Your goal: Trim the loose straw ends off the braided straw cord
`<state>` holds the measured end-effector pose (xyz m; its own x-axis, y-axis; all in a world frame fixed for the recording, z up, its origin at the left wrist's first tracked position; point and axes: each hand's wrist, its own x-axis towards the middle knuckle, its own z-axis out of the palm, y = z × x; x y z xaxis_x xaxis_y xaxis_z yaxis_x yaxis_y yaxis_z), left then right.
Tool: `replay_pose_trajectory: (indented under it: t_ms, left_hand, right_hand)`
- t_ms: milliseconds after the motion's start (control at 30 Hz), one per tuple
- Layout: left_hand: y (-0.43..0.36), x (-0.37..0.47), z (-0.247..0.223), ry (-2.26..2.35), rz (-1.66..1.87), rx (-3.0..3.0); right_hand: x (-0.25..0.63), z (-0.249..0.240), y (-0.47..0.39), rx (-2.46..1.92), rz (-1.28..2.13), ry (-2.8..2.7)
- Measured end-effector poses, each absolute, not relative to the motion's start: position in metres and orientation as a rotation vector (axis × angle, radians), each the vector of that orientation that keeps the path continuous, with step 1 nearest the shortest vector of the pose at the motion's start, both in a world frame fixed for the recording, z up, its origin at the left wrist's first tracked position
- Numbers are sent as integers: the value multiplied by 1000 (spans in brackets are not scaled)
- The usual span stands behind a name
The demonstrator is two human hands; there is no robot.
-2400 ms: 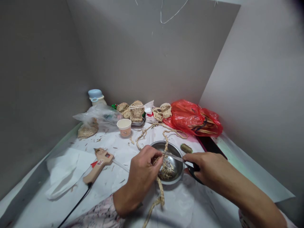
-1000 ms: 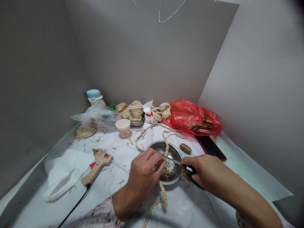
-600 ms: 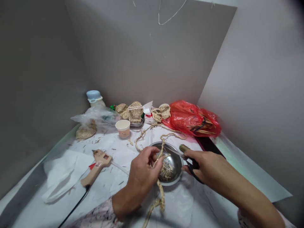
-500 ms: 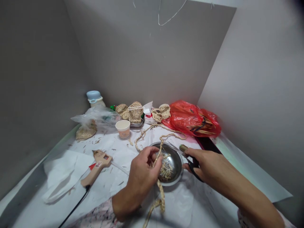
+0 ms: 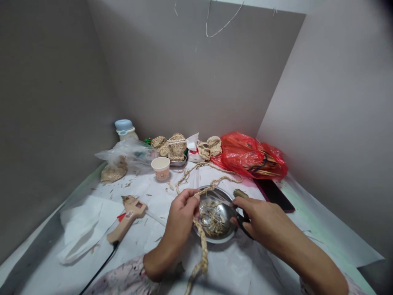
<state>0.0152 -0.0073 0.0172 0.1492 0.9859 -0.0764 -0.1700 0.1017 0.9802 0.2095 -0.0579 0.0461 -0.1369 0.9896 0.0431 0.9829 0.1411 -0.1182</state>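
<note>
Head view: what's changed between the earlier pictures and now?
The left hand has shifted left, from over the steel bowl to its left rim, taking the held stretch of braided cord along. The scissors in the right hand now sit apart from the left fingers. Nothing was let go or newly grasped. Glue gun, cup and red bag stayed put.

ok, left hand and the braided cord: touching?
Touching. The head view shows the left hand pinching the braided cord, which runs out on both sides of the grip.
</note>
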Motion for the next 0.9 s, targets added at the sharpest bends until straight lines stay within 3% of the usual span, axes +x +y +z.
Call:
replay_pose_trajectory:
  t_ms: [167,900]
  left_hand:
    - [-9,19,26,843,1053,822]
    - [-7,16,21,739,969,785]
  right_hand:
    - [206,48,-57,-1987,75,-2291]
    - [205,40,-54,-1939,21,-2287]
